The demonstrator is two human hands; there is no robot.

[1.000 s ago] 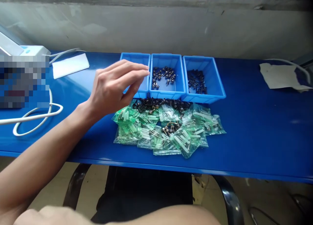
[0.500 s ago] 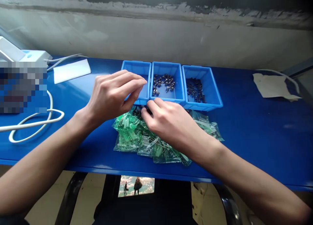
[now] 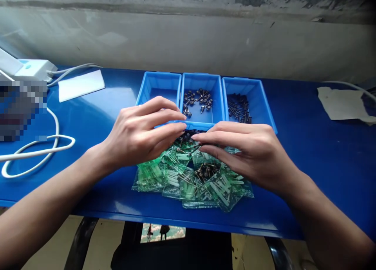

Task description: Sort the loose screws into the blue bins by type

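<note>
My left hand (image 3: 143, 135) and my right hand (image 3: 249, 152) hover palm down over a heap of small green plastic bags (image 3: 190, 180) holding white pegs and dark screws. Their fingertips nearly meet above loose dark screws (image 3: 188, 137) at the heap's far edge. On both hands the fingers lie close together and the thumbs are hidden, so what they pinch does not show. Just behind stand three blue bins: the left bin (image 3: 158, 86) looks empty, the middle bin (image 3: 211, 86) holds silver screws, and the right bin (image 3: 258, 93) holds dark screws.
The blue table (image 3: 308, 156) has its front edge close to me. A white cable (image 3: 38, 144) loops at the left beside a white device (image 3: 29, 68) and a white card (image 3: 80, 85). A crumpled white sheet (image 3: 342, 103) lies at the far right.
My right hand came into view and reached the heap, then slid right. My left hand dropped from above the left bin to the heap, so the fingertips now nearly meet.
</note>
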